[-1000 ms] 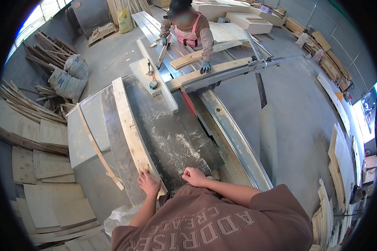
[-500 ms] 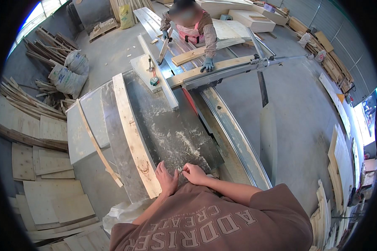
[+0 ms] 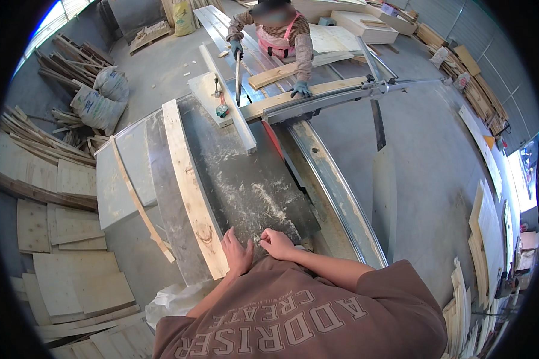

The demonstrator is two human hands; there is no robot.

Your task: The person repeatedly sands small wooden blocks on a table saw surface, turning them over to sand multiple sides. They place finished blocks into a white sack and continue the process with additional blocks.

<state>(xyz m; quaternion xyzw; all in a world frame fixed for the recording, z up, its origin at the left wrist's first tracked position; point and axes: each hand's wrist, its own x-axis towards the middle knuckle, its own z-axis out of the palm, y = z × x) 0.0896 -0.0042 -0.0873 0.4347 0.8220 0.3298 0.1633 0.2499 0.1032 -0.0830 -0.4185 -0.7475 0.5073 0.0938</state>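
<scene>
My left hand (image 3: 237, 253) rests at the near edge of the dark saw table (image 3: 227, 191), fingers stretched out and slightly apart, holding nothing. Just to its right, my right hand (image 3: 276, 244) is closed with the fingers curled in; anything inside them is hidden. Sawdust and shavings (image 3: 268, 203) lie on the table before both hands. A long pale wooden board (image 3: 191, 188) runs lengthwise along the table, its near end beside my left hand. Farther off stand a metal fence (image 3: 229, 99) and the red strip (image 3: 272, 136) by the sliding rail (image 3: 335, 182).
Across the saw, a co-worker (image 3: 278, 39) in a pink apron holds a narrow stick (image 3: 238, 78) and rests a gloved hand on a wooden plank (image 3: 332, 91). A thin strip (image 3: 139, 200) lies on the left. Plywood sheets (image 3: 81, 287) and full sacks (image 3: 100, 107) stand farther left.
The co-worker's stick has swung from slanted to nearly upright, and the co-worker has shifted slightly. My hands stay almost in place, now a little farther apart.
</scene>
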